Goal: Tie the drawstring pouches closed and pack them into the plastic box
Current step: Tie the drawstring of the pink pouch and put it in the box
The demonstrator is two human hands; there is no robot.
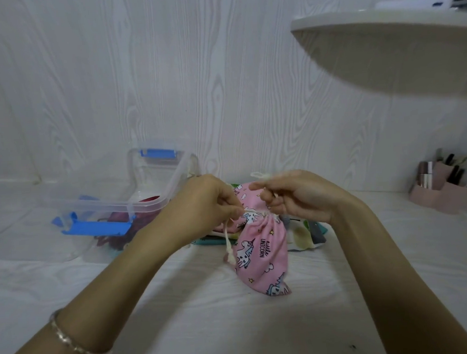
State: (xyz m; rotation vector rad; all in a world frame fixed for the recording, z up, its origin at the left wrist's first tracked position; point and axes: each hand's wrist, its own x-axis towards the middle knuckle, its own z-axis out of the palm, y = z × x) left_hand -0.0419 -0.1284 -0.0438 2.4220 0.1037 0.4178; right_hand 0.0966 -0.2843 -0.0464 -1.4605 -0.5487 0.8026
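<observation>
Item: pink pouch [262,255] at frame centre, neck cinched, long axis running down-right from grips | left hand [206,203] and right hand [297,197] each pinching drawstring [227,239], held apart | plastic box [145,203] centre-left, nearer left hand

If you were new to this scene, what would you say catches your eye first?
The pink unicorn pouch at centre, gathered at its neck, with the left hand and right hand each pinching its cord. Behind on the left stands the clear plastic box with blue latches.
</observation>
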